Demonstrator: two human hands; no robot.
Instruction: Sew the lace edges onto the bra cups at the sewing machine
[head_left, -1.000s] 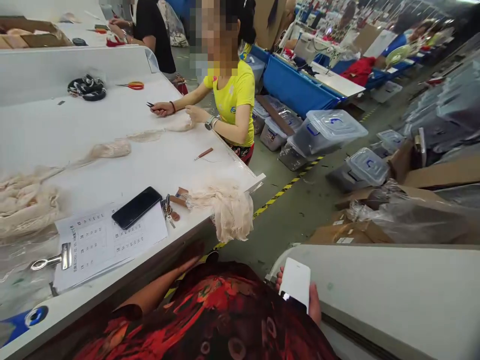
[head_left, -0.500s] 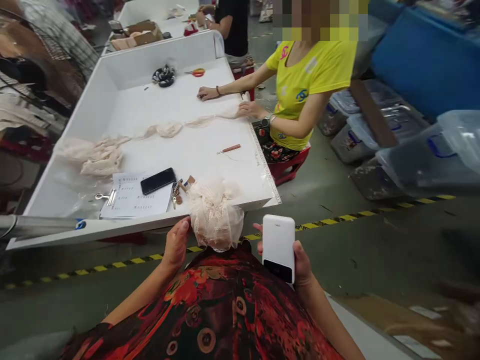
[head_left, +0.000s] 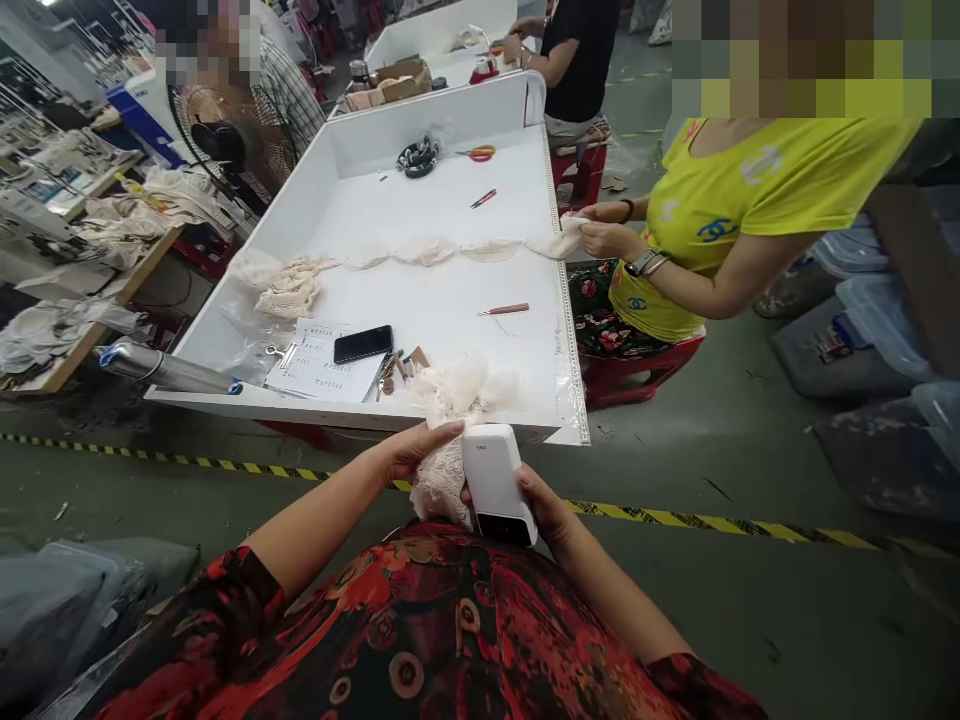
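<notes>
My right hand (head_left: 546,505) is closed around a white power bank (head_left: 496,482), held upright in front of my red patterned top. My left hand (head_left: 415,450) grips a bunch of cream lace (head_left: 450,400) that hangs over the front edge of the white work table (head_left: 480,275). The two hands are almost touching, just below the table edge. A long strip of the same lace (head_left: 431,250) runs across the table to a person in a yellow shirt (head_left: 739,210), who holds its far end.
On the table lie a black phone (head_left: 363,344), a printed sheet on a clipboard (head_left: 319,364), keys (head_left: 390,366), a brown-handled tool (head_left: 506,310), scissors (head_left: 480,153) and a lace pile (head_left: 292,290). A fan (head_left: 229,140) stands left. Yellow-black tape (head_left: 712,523) marks the floor. Plastic bins (head_left: 862,330) stand right.
The view swung left and back. My right hand brought the power bank in toward the lace, and my left hand closed on the hanging lace bunch.
</notes>
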